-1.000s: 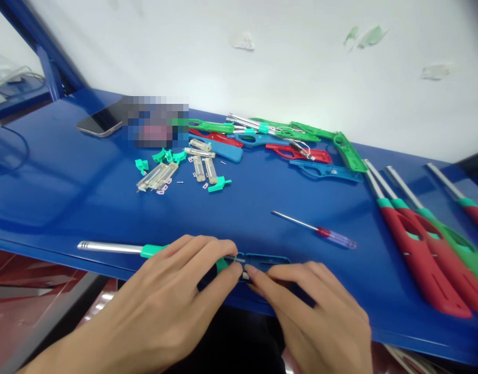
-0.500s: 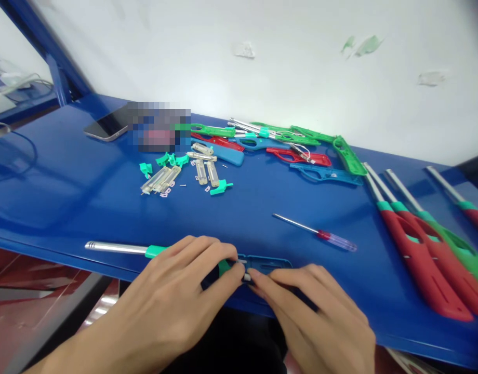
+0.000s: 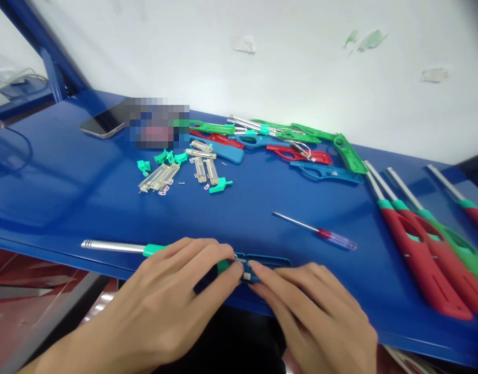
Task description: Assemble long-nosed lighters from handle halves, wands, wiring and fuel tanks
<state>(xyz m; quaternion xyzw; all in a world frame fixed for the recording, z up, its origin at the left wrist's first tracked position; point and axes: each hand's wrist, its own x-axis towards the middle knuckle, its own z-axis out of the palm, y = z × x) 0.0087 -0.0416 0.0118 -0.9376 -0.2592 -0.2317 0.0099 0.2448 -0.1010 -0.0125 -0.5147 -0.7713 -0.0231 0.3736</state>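
A long-necked gas lighter with a silver barrel (image 3: pixel 114 246) and a green collar (image 3: pixel 153 250) lies along the front edge of the table. Its blue handle shell (image 3: pixel 281 262) is opened up, so the inside shows. Over the middle of the handle, my left hand (image 3: pixel 164 296) is closed, thumb and fingertips pinching the lighter by a small whitish part (image 3: pixel 247 276). From the other side my right hand (image 3: pixel 317 306) grips the handle, its index fingertip just by that part. Both hands cover most of the handle's inside.
A screwdriver (image 3: pixel 317 230) lies beyond my right hand. Assembled lighters (image 3: pixel 410 259) are at the right. Several clear fuel tanks (image 3: pixel 161 177) and green triggers (image 3: pixel 220 186) lie left of centre. Loose shells (image 3: pixel 327 173) line the wall, and a phone (image 3: pixel 106 120) is at the back left.
My right index fingertip has shifted slightly up the handle, leaving the whitish part more exposed. The left hand keeps its hold; the view has shifted slightly.
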